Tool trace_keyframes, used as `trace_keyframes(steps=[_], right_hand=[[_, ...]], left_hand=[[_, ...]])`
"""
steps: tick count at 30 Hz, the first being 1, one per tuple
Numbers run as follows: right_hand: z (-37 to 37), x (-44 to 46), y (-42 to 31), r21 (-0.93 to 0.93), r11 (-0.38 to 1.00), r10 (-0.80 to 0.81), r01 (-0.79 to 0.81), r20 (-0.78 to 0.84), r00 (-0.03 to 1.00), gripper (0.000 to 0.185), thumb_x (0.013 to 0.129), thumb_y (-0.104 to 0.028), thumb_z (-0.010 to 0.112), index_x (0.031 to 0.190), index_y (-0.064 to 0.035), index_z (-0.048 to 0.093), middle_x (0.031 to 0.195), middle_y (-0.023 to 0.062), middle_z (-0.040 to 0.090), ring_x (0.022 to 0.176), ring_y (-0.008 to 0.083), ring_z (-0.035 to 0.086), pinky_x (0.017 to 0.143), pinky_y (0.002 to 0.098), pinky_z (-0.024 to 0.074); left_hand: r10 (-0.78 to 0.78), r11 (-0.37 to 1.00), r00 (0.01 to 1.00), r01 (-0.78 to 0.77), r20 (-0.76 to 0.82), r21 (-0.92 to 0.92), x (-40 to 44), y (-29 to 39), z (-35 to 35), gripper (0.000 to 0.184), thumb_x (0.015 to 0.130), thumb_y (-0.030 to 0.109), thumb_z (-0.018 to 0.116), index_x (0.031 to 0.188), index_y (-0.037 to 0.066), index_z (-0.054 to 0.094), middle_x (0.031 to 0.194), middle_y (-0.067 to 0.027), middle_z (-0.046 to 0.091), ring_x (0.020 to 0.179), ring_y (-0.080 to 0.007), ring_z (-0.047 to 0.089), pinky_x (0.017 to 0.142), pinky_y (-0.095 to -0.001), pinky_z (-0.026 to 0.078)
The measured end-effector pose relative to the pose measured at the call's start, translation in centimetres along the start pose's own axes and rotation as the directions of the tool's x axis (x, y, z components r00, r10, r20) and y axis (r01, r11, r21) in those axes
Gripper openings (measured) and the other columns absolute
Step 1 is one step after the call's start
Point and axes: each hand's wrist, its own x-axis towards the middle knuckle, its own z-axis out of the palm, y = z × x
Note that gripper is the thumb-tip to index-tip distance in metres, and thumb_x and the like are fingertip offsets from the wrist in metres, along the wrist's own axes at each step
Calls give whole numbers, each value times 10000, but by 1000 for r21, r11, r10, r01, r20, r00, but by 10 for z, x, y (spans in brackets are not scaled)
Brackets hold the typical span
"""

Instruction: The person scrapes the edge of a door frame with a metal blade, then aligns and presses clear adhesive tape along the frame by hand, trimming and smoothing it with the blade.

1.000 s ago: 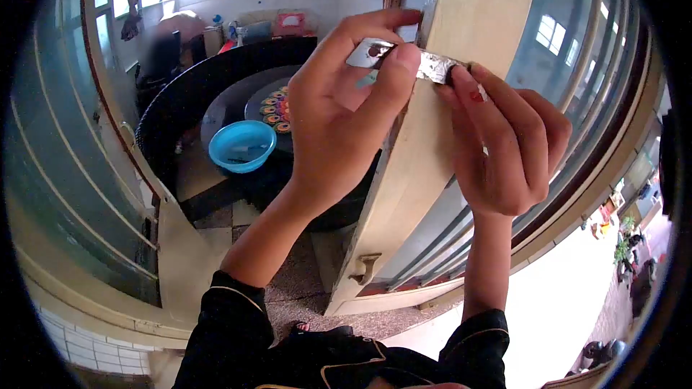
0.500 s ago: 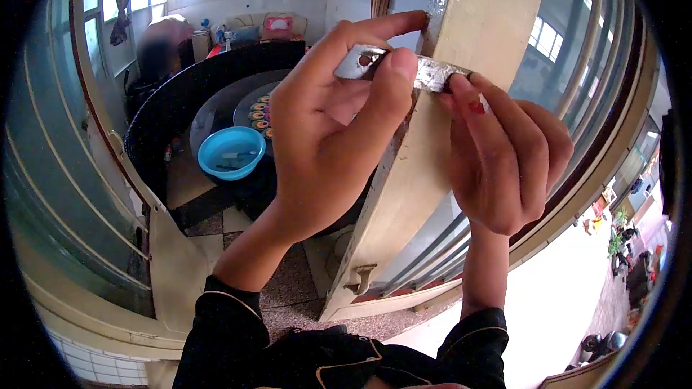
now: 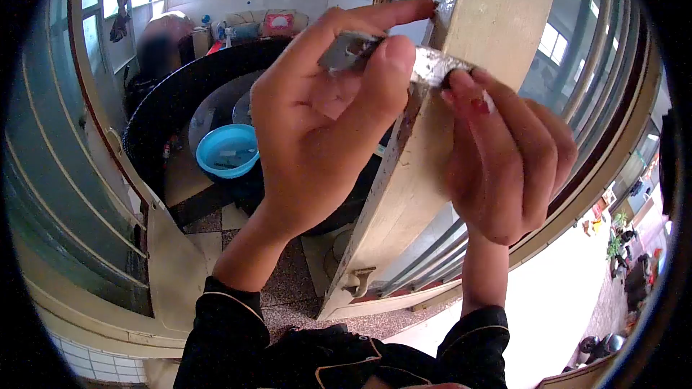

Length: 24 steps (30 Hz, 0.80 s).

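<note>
A shiny silver metal strip (image 3: 432, 66) with a hole near its left end lies across the edge of the cream-coloured door (image 3: 425, 158). My left hand (image 3: 317, 115) is closed on its left part, the thumb pressing on its face. That hand's index finger reaches out to the door edge. At the strip's right end, the thumb and fingers of my right hand (image 3: 504, 151) pinch it. Something small and dark shows by those fingertips; I cannot make out what. A red mark is on one right finger.
A metal handle (image 3: 360, 281) sits low on the door. Behind my left hand, a blue basin (image 3: 227, 151) stands on a round dark table (image 3: 205, 112). Another barred glass door panel (image 3: 72, 173) is at the left. A blurred person (image 3: 162, 50) is at the back left.
My left hand has shifted slightly left, and the strip's left end has tilted and moved left with it. My right hand stays almost in place.
</note>
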Motion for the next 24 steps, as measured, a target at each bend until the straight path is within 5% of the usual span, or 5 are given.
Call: trace_keyframes(steps=[11,24], right_hand=[[-3,-1,-3,-8,999,33,-33,6,999,342,693,-125,806,1005,-40,695,953,73,716,881,182,626,747,284,483],[4,7,3,-8,999,36,-36,-78,996,305,702,-125,798,984,-51,704,981,77,716,890,183,635,762,293,484]], left_hand=[[8,998,1000,-7,-11,60,2,-1,3,218,929,141,571,1030,-51,595,1223,-191,598,953,-155,631,757,-267,562],[-14,989,996,26,-86,142,8,-1,6,306,939,159,554,1176,-32,586,1142,-85,625,871,-88,636,724,-236,566]])
